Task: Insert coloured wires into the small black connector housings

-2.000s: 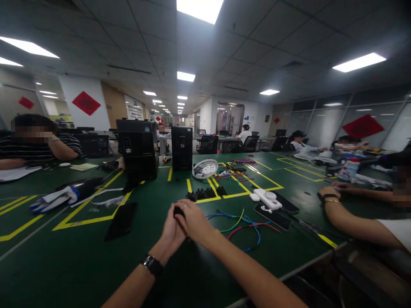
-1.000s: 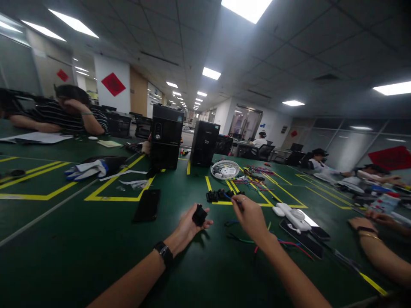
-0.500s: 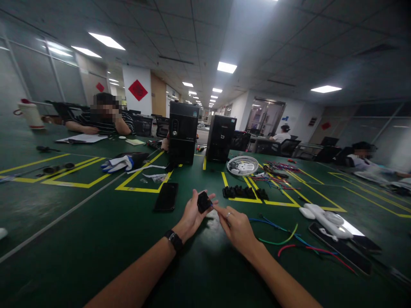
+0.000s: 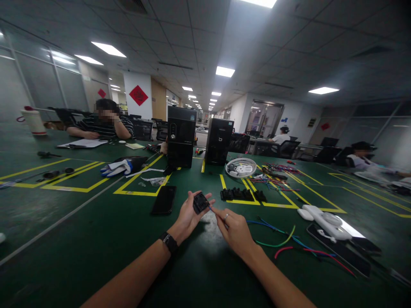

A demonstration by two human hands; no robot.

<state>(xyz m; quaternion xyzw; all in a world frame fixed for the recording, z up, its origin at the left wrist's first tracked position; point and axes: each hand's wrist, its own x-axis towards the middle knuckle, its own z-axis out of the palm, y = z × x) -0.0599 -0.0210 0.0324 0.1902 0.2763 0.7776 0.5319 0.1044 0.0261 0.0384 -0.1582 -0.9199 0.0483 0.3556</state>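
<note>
My left hand (image 4: pixel 186 218), palm up, holds a small square black plastic block (image 4: pixel 201 203) between thumb and fingers. The block's recessed face is turned up towards me. Close to its right edge, my right hand (image 4: pixel 236 229) has thumb and forefinger pinched on a short bit of blue wire (image 4: pixel 210 208). Most of that wire is hidden by the fingers, and I cannot tell whether its end sits in the block. Beyond the hands lies a row of similar black blocks (image 4: pixel 237 194). Loose blue, green and red wires (image 4: pixel 276 244) lie right of my right hand.
A black phone (image 4: pixel 164 199) lies left of my hands. Farther back stand two black computer towers (image 4: pixel 180 137) (image 4: pixel 219 141) and a white basket (image 4: pixel 240 167). White devices (image 4: pixel 327 222) lie at right. Gloves (image 4: pixel 117 167) are at left, near a seated person (image 4: pixel 105 122).
The black block has tilted in my left hand, so its recessed face shows more plainly. Both hands stay close together, the right still pinching at the block's edge. The view has shifted slightly.
</note>
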